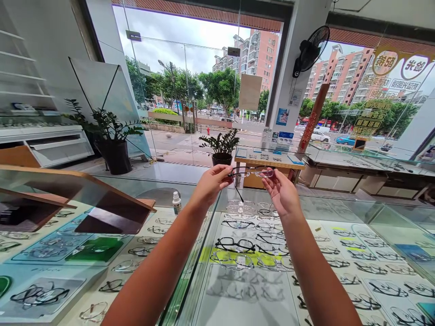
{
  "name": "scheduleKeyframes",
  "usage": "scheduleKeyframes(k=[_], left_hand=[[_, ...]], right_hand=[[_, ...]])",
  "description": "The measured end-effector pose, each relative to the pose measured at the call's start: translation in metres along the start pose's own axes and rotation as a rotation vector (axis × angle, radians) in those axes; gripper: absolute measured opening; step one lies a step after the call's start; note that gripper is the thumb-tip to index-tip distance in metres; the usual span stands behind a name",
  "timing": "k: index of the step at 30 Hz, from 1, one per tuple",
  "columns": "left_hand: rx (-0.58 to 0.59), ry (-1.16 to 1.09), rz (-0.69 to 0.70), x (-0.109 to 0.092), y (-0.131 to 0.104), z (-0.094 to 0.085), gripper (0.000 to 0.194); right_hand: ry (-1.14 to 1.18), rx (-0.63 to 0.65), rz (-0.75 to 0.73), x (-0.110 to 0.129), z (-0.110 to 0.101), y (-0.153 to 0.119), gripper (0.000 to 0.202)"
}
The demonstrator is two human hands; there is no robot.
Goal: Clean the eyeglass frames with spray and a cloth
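Observation:
A pair of eyeglasses (252, 171) with a dark upper rim is held up in front of me, above the glass display counter. My left hand (214, 180) pinches its left end, and a dark temple arm (239, 194) hangs down beside those fingers. At the other end, my right hand (281, 190) grips the rim between thumb and fingers. Below both hands, rows of eyeglasses (235, 244) lie on a white and yellow-green surface in the counter.
A small white bottle (176, 202) stands on the counter left of my arm. Further left is a tilted wooden-edged mirror or stand (112, 199). Potted plants (113, 156) and a smaller display table (272, 158) stand beyond, before the glass front. A black fan (311, 50) hangs on the pillar.

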State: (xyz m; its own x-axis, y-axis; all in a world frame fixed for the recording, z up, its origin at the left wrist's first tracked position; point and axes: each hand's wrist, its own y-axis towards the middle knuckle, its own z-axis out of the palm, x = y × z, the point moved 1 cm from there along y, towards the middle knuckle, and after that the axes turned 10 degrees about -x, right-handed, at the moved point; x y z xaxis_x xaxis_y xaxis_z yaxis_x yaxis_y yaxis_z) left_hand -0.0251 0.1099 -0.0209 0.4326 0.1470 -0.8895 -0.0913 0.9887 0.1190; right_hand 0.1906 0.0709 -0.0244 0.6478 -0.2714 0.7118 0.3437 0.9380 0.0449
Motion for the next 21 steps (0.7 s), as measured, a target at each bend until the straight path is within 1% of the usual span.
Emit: scheduleKeyframes(k=[3,6,10,14,17,21], left_hand=[[0.005,0.008,0.020,-0.001,0.000,-0.001,0.057],[-0.015,0.033,0.063,-0.003,-0.002,0.000,0.059],[-0.046,0.063,0.147,-0.008,-0.005,0.001,0.059],[-0.080,0.084,0.212,-0.010,-0.007,0.001,0.057],[-0.096,0.050,0.226,-0.010,-0.008,0.002,0.056],[-0.079,-0.039,0.194,-0.010,-0.008,0.003,0.055]], right_hand=[[0.022,-0.006,0.025,0.000,0.000,0.001,0.022],[0.003,-0.003,0.022,0.001,-0.001,0.001,0.020],[-0.071,-0.012,-0.006,0.004,-0.004,0.001,0.017],[-0.197,-0.020,-0.056,0.006,-0.004,-0.001,0.018],[-0.262,-0.016,-0.085,0.005,-0.002,-0.002,0.021],[-0.307,-0.020,-0.131,0.004,-0.001,-0.002,0.021]])
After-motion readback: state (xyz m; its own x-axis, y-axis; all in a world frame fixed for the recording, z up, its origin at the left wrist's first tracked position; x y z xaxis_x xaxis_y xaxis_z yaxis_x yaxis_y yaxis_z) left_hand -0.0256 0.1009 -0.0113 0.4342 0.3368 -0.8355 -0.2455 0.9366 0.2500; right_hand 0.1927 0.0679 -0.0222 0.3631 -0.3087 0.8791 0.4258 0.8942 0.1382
